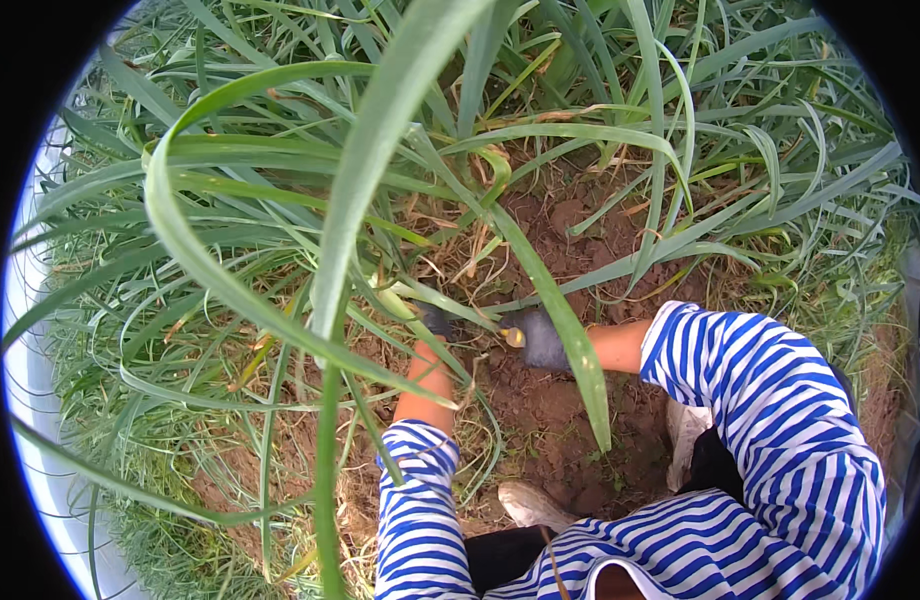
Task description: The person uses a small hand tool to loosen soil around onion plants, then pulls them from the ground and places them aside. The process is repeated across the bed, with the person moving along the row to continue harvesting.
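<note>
My right hand (542, 341), in a dark grey glove, is closed around a tool handle (514, 337) with a yellowish end; the rest of the tool is hidden. Just left of it, my left hand (436, 321), also gloved, is low among the stems at the base of a leafy plant (392, 292). Leaves cover much of that hand, so its grip cannot be made out. Long strap-like green leaves (362, 165) arch over both arms, one very near the camera. Reddish-brown soil (553, 409) lies beneath the hands.
Dense rows of the same leafy plants (760, 97) stand ahead and to both sides. Dry leaves and roots (460, 232) litter the ground. Whitish sheeting (36, 300) runs along the far left. My light-coloured shoes (535, 506) rest on the soil close to my hands.
</note>
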Motion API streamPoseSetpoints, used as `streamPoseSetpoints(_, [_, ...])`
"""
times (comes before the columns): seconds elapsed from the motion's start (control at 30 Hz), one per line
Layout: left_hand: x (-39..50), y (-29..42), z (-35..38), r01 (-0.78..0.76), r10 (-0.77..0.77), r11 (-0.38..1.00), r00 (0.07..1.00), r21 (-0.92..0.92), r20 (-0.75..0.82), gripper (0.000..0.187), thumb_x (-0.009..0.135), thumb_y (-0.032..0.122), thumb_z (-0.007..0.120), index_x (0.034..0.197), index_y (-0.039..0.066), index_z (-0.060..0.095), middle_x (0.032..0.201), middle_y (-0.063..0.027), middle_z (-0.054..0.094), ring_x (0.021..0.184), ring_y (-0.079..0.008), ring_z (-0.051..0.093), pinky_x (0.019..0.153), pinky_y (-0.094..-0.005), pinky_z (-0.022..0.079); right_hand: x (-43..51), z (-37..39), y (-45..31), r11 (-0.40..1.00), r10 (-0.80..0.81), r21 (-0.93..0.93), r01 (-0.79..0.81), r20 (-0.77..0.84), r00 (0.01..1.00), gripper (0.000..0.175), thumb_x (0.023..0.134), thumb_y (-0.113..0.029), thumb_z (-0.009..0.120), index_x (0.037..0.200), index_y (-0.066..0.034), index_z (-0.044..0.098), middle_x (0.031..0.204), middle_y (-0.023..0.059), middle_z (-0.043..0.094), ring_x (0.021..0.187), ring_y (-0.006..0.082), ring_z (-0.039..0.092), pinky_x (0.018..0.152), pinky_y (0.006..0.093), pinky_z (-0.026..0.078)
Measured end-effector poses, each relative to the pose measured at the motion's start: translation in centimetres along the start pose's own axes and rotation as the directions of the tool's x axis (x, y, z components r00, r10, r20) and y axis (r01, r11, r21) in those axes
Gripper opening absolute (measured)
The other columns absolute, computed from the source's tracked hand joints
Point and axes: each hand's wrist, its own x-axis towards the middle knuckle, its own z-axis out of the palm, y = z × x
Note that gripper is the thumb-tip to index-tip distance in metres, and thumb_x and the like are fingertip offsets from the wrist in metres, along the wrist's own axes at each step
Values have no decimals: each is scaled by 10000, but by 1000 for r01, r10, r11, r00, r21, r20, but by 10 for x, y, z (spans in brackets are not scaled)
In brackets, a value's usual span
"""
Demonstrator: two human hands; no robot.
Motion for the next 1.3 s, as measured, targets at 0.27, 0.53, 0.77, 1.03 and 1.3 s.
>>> streamPoseSetpoints(0.27, [45,14,27,-7,2,980,1000,-199,-25,493,808,385,640,1149,47,526,1026,-163,619,882,-331,617,786,-434,525,-14,36,87,995,-56,81,53,26,998,469,778,-202,598,1243,-173,538,830,195,633,688,347,615,635,417,492])
streamPoseSetpoints(0.53, [-5,4,47,-100,50,916,989,-389,-137,529,820,407,620,1197,60,489,1064,-173,602,900,-358,610,806,-456,528,-13,32,95,963,-225,-130,236,98,969,557,779,-247,551,1320,-157,454,915,213,632,798,362,623,701,450,485])
streamPoseSetpoints(0.77, [-18,42,54,-138,58,880,981,-454,-185,561,830,426,603,1240,72,455,1097,-183,588,916,-382,604,823,-475,531,-30,-73,57,977,-174,-67,202,292,940,427,797,-126,533,1216,-42,509,893,161,630,806,281,628,665,380,486])
streamPoseSetpoints(1.03, [9,78,79,-126,111,966,991,-226,-75,423,899,333,542,1224,71,481,1088,-156,576,950,-285,581,800,-400,522,-62,-176,119,977,-191,-97,191,10,981,224,894,-198,483,1011,-33,579,855,127,610,733,229,558,676,359,463])
streamPoseSetpoints(1.3, [38,86,171,-107,96,971,993,-213,-62,414,892,292,562,1232,67,488,1084,-128,583,944,-251,571,806,-377,502,-19,-180,143,986,-128,109,125,19,992,225,893,-215,489,1004,-44,585,856,135,611,753,253,583,688,367,478])
